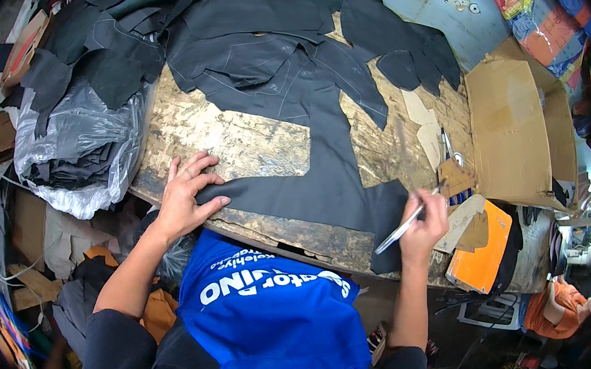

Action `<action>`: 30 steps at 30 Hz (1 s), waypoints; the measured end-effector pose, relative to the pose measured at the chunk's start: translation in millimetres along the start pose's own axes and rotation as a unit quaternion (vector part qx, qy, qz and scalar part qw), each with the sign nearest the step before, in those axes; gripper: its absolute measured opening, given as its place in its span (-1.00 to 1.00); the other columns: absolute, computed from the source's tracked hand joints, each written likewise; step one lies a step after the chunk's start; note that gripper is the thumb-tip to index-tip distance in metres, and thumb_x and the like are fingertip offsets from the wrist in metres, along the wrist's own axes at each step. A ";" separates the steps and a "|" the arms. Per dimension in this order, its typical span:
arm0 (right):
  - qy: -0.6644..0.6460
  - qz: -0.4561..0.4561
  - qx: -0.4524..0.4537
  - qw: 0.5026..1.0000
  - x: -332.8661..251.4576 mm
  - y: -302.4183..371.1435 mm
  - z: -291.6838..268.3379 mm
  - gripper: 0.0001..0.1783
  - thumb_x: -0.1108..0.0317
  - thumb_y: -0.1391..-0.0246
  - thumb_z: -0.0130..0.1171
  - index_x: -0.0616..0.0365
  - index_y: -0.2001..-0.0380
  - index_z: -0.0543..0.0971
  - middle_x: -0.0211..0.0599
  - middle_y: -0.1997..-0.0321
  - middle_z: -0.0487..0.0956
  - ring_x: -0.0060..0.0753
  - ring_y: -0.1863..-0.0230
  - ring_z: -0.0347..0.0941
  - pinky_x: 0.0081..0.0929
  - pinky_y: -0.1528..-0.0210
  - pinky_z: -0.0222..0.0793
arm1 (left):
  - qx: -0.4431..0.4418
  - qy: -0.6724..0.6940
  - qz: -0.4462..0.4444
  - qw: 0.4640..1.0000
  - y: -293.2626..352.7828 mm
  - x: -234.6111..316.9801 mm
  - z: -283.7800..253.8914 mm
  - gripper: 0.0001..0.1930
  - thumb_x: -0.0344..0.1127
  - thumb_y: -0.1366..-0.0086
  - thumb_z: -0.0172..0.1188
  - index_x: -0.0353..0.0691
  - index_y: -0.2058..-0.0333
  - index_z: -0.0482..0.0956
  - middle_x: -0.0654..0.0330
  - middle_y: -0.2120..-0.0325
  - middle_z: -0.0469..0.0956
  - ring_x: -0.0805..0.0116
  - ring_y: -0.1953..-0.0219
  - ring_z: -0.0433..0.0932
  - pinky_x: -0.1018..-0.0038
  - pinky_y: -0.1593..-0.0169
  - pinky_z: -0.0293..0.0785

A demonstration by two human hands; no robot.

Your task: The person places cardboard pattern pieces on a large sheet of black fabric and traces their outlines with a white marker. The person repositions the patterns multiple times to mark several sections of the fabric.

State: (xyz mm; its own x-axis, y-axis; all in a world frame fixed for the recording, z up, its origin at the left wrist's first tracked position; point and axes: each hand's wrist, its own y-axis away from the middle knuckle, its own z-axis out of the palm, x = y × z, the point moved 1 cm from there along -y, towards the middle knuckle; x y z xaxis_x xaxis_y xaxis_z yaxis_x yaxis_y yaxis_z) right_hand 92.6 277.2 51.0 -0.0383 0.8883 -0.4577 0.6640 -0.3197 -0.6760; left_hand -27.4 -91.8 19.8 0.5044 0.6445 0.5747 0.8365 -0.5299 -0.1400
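Note:
A large irregular sheet of black leather-like material [294, 193] lies across the worktable, with a narrow strip running toward the far pile. My left hand [188, 198] is open, fingers spread, resting at the sheet's left tip with the thumb on it and other fingers by bare wood. In my right hand [423, 225], closed over the sheet's right end, is a slim silver pen-like tool [397, 238] slanting down to the left. Its exact kind is unclear. Farther back, black pieces [251, 59] bear thin pale outlines.
The worn wooden worktable [201, 119] has its near edge against my blue apron [281, 310]. A cardboard box [510, 121], an orange pad [482, 246] and pale pattern pieces [428, 138] sit at right. At left, a clear plastic bag [80, 153] holds dark scraps.

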 end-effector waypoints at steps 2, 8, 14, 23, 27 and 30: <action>-0.018 -0.042 -0.056 0.997 -20.5 5.3 6.0 -0.78 0.64 0.20 0.23 0.22 0.38 0.57 -0.17 0.40 0.51 -0.17 0.39 0.48 -0.38 0.37 0.42 | 0.018 0.024 0.004 1.000 -2.3 -0.8 0.0 -0.79 -0.24 0.04 0.38 -0.16 0.43 0.59 0.15 0.06 0.49 0.09 -0.20 0.28 -0.05 -0.25 -0.10; -0.065 -0.152 -0.192 0.967 -48.1 21.0 32.8 -0.68 0.65 0.34 0.23 0.18 0.37 0.61 -0.17 0.39 0.46 -0.13 0.26 0.50 -0.35 0.29 0.47 | 0.024 0.069 -0.072 0.995 -11.9 -2.2 -13.6 -0.79 -0.29 0.11 0.41 -0.20 0.52 0.58 0.19 0.39 0.55 0.12 0.07 0.43 0.17 -0.15 0.11; -0.179 0.012 -0.257 0.950 -33.0 27.8 21.0 -0.48 0.40 0.42 0.48 0.19 0.24 0.60 -0.10 0.12 0.55 -0.05 0.05 0.49 -0.27 -0.05 0.39 | -0.008 -0.060 -0.071 0.996 -12.6 19.4 -12.4 -0.73 -0.20 0.15 0.44 -0.22 0.51 0.61 0.20 0.57 0.51 0.18 0.38 0.42 0.29 0.16 0.27; -0.141 0.027 -0.237 0.961 -69.0 36.1 38.5 -0.68 0.46 0.33 0.39 0.17 0.39 0.53 -0.24 0.38 0.53 -0.15 0.16 0.43 -0.27 0.11 0.36 | -0.118 -0.019 -0.141 0.983 -16.3 13.0 -49.5 -0.69 -0.29 0.21 0.45 -0.32 0.51 0.55 0.11 0.57 0.54 0.20 0.47 0.50 0.35 0.30 0.43; -0.228 0.169 -0.296 0.912 -58.8 33.9 35.2 -0.73 0.59 0.29 0.32 0.18 0.44 0.49 -0.24 0.45 0.46 -0.27 0.34 0.46 -0.45 0.29 0.38 | -0.019 0.047 -0.108 0.993 -32.4 24.7 -32.0 -0.68 -0.32 0.11 0.41 -0.32 0.36 0.57 0.05 0.46 0.58 0.18 0.36 0.58 0.37 0.23 0.48; -0.465 0.264 -0.096 0.840 -44.9 33.5 51.8 -0.75 0.68 0.12 0.26 0.23 0.35 0.45 -0.43 0.39 0.46 -0.62 0.38 0.41 -0.64 0.30 0.36 | -0.011 0.048 0.040 0.998 -55.6 44.4 3.3 -0.73 -0.31 -0.04 0.32 -0.30 0.28 0.57 0.02 0.34 0.59 0.08 0.21 0.56 0.31 0.08 0.45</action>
State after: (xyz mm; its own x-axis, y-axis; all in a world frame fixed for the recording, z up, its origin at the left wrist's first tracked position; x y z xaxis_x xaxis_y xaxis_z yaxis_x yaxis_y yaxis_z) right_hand 77.9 209.5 19.0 -0.2073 -0.0303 -0.9778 0.8761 -0.4504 -0.1718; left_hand -50.8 -31.9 50.4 0.5451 0.5445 0.6375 0.7890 -0.5904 -0.1703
